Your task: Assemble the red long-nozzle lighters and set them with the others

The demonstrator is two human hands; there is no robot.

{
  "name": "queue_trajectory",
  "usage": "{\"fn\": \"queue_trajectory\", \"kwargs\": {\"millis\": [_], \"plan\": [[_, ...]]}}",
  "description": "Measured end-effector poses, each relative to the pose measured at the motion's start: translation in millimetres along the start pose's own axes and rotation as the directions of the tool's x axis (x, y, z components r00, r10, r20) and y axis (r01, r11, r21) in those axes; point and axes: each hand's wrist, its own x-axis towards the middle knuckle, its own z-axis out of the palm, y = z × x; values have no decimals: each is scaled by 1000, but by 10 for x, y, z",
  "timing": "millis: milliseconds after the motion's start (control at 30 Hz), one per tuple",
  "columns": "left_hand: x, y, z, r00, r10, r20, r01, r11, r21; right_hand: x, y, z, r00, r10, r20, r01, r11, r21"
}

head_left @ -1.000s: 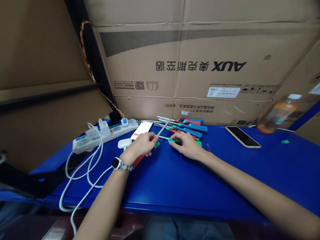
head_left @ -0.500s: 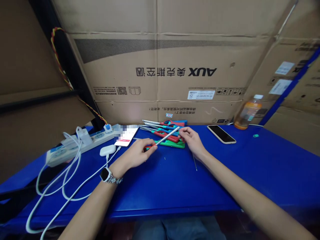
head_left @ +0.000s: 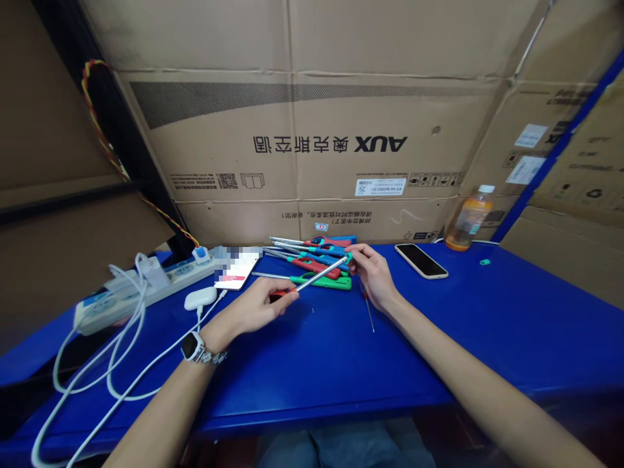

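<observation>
My left hand (head_left: 256, 307), with a watch on its wrist, is closed round the red handle of a long-nosed lighter (head_left: 314, 277) whose metal tube points up and to the right. My right hand (head_left: 373, 270) pinches the tip of that tube with thumb and fingers. Just behind them lies a pile of several similar lighters (head_left: 316, 257) with red, blue and green handles on the blue table (head_left: 341, 351). A thin metal rod (head_left: 369, 313) lies on the table beside my right wrist.
A white power strip (head_left: 141, 286) with plugs and white cables (head_left: 92, 377) sits at the left, next to a phone (head_left: 237, 268) and a white earbud case (head_left: 199, 298). A dark phone (head_left: 421, 260), an orange-drink bottle (head_left: 468, 220) and a small green cap (head_left: 484, 262) are at the right. Cardboard boxes (head_left: 312, 130) wall the back.
My left hand lifted the red-handled lighter off the table and drew it toward me. My right hand left the pile and took the tube's tip. The view shifted right.
</observation>
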Motion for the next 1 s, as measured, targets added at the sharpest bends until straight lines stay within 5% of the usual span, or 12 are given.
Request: {"fn": "queue_trajectory", "kwargs": {"millis": [233,500,767,1000], "plan": [[13,-27,18,1000,-11,4,11,1000,27,-54,-11,78,995,-70,72,77,991,-108],[3,-33,-7,997,57,-42,-48,980,193,-25,-34,40,975,175,138,-183,982,43],[-10,25,31,995,-78,62,87,985,-146,37,-147,-15,937,210,279,-246,964,100],[28,-50,67,1000,21,-20,-21,1000,-3,22,-132,-15,943,225,246,-252,964,81]]}}
